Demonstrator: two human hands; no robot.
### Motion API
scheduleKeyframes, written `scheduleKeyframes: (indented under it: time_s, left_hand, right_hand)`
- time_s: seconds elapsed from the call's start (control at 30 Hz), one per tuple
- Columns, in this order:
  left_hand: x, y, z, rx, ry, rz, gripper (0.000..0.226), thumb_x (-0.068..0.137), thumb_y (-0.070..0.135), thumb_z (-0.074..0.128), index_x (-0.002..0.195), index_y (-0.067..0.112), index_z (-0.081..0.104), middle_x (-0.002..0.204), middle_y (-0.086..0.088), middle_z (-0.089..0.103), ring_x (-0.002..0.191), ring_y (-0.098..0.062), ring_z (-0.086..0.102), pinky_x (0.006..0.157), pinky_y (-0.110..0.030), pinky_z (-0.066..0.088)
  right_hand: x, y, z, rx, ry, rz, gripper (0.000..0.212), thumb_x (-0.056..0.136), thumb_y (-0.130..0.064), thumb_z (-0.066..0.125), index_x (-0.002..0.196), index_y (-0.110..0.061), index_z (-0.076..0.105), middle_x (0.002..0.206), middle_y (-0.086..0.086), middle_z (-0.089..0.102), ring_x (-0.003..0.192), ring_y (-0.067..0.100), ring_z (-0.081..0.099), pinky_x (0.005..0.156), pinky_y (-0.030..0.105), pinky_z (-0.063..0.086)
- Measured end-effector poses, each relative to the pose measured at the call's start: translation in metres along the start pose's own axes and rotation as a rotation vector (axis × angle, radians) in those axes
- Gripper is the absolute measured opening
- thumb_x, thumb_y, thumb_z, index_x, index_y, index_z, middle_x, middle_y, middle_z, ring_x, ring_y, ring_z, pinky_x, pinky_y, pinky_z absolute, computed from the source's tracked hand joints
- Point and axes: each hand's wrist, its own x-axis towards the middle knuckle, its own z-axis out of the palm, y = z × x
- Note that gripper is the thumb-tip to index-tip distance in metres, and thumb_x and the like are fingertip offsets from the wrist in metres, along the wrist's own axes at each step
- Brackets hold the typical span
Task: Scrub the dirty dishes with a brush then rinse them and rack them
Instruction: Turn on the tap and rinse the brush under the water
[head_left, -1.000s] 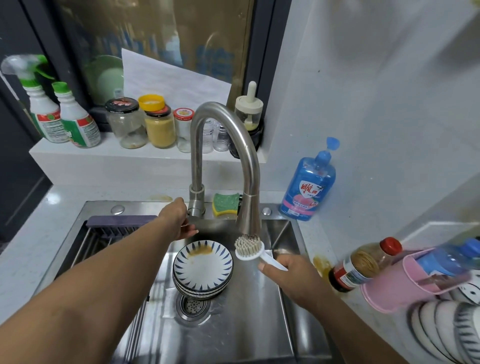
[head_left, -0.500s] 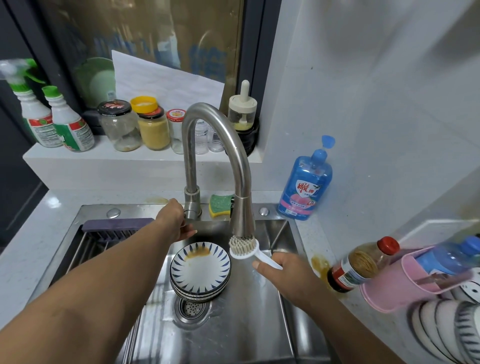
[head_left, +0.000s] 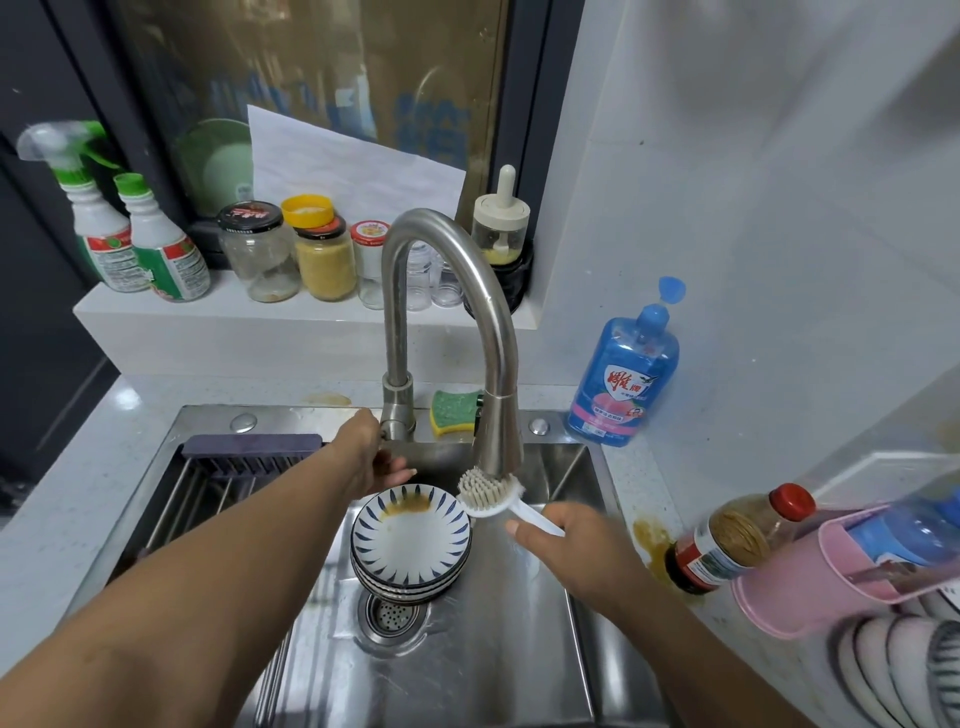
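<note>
Fingers (head_left: 519, 532) of the right hand (head_left: 571, 545) are curled round the brush (head_left: 491, 493), held under the faucet (head_left: 498, 332) at centre frame. The left hand (head_left: 363, 452) grip cannot be told. The stained dishes (head_left: 410, 540), stacked in the sink (head_left: 467, 675), are judged wholly unscrubbed.

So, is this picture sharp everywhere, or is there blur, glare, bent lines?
Head view: sharp on the brush and bowls; soft at the far-left spray bottle; blurry blue reflections in the window; wide-angle curves the counter edges.
</note>
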Motion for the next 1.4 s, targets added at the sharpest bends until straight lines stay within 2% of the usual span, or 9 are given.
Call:
scheduleKeyframes:
  time_s: [0.1, 0.27, 0.43, 0.53, 0.9, 0.97, 1.13, 1.27, 1.4]
  left_hand:
    - [-0.006, -0.012, 0.002, 0.079, -0.144, -0.029, 0.054, 0.102, 0.062, 0.039, 0.113, 0.010, 0.051, 0.084, -0.010, 0.054, 0.068, -0.023, 0.059, 0.061, -0.038, 0.060]
    - [-0.026, -0.049, 0.019, 0.273, -0.300, 0.030, 0.038, 0.105, 0.049, 0.043, 0.101, 0.015, 0.058, 0.078, -0.005, 0.064, 0.073, -0.021, 0.061, 0.077, -0.035, 0.051]
    - [-0.046, -0.067, 0.043, 0.018, -0.433, -0.022, 0.043, 0.108, 0.044, 0.043, 0.117, 0.009, 0.067, 0.097, -0.012, 0.074, 0.084, -0.025, 0.072, 0.078, -0.039, 0.061]
    - [-0.059, -0.068, 0.052, -0.103, -0.471, -0.015, 0.035, 0.108, 0.036, 0.049, 0.114, 0.009, 0.069, 0.095, -0.013, 0.077, 0.082, -0.028, 0.075, 0.072, -0.041, 0.063]
    - [-0.069, -0.079, 0.055, -0.339, -0.501, -0.112, 0.046, 0.107, 0.041, 0.048, 0.117, -0.002, 0.064, 0.094, -0.021, 0.075, 0.081, -0.033, 0.074, 0.055, -0.042, 0.063]
    - [-0.074, -0.075, 0.052, -0.379, -0.511, -0.111, 0.043, 0.108, 0.036, 0.047, 0.112, -0.004, 0.063, 0.099, -0.024, 0.072, 0.086, -0.035, 0.072, 0.058, -0.044, 0.064]
    - [-0.083, -0.070, 0.043, -0.272, -0.577, -0.034, 0.021, 0.104, 0.013, 0.054, 0.110, -0.003, 0.066, 0.089, -0.018, 0.077, 0.070, -0.025, 0.077, 0.061, -0.030, 0.064]
    - [-0.083, -0.074, 0.037, -0.221, -0.554, -0.004, 0.022, 0.105, 0.016, 0.054, 0.116, -0.001, 0.063, 0.092, -0.017, 0.076, 0.075, -0.026, 0.076, 0.060, -0.034, 0.065]
    - [-0.077, -0.072, 0.026, -0.239, -0.509, 0.005, 0.023, 0.104, 0.023, 0.058, 0.108, 0.002, 0.067, 0.098, -0.019, 0.070, 0.078, -0.026, 0.072, 0.073, -0.038, 0.063]
  right_hand:
    - [0.001, -0.005, 0.000, -0.036, -0.008, 0.008, 0.053, 0.082, -0.071, 0.061, 0.074, -0.019, 0.060, 0.055, -0.010, 0.054, 0.056, 0.007, 0.053, 0.060, 0.030, 0.043]
    - [-0.003, -0.003, -0.007, -0.107, 0.000, 0.023, 0.053, 0.083, -0.074, 0.056, 0.078, -0.021, 0.061, 0.063, -0.006, 0.059, 0.060, 0.009, 0.057, 0.061, 0.033, 0.046]
    - [-0.008, -0.007, -0.009, -0.127, 0.029, 0.032, 0.050, 0.087, -0.069, 0.057, 0.079, -0.020, 0.059, 0.066, -0.002, 0.060, 0.062, 0.013, 0.057, 0.062, 0.035, 0.047]
    - [-0.012, -0.013, -0.007, -0.194, 0.061, 0.035, 0.047, 0.089, -0.068, 0.055, 0.080, -0.022, 0.055, 0.070, -0.002, 0.061, 0.067, 0.017, 0.061, 0.066, 0.038, 0.051]
    - [-0.019, -0.028, -0.014, -0.523, 0.129, -0.134, 0.024, 0.100, -0.049, 0.054, 0.102, -0.025, 0.056, 0.090, -0.004, 0.061, 0.084, 0.020, 0.062, 0.073, 0.036, 0.050]
    - [-0.017, -0.027, -0.014, -0.467, 0.101, -0.102, 0.024, 0.100, -0.049, 0.053, 0.100, -0.025, 0.055, 0.087, -0.004, 0.061, 0.082, 0.021, 0.062, 0.073, 0.038, 0.050]
    - [-0.009, -0.006, -0.010, -0.198, -0.007, 0.038, 0.020, 0.103, -0.038, 0.052, 0.098, -0.019, 0.055, 0.084, 0.004, 0.062, 0.075, 0.022, 0.060, 0.070, 0.043, 0.052]
    - [-0.010, 0.005, -0.002, -0.106, -0.120, 0.041, 0.014, 0.106, -0.029, 0.048, 0.102, -0.016, 0.053, 0.083, 0.003, 0.056, 0.069, 0.016, 0.050, 0.060, 0.032, 0.038]
    - [-0.007, 0.001, 0.010, -0.072, -0.174, 0.001, 0.013, 0.107, -0.030, 0.043, 0.100, -0.024, 0.051, 0.081, -0.004, 0.053, 0.067, 0.011, 0.049, 0.056, 0.027, 0.037]
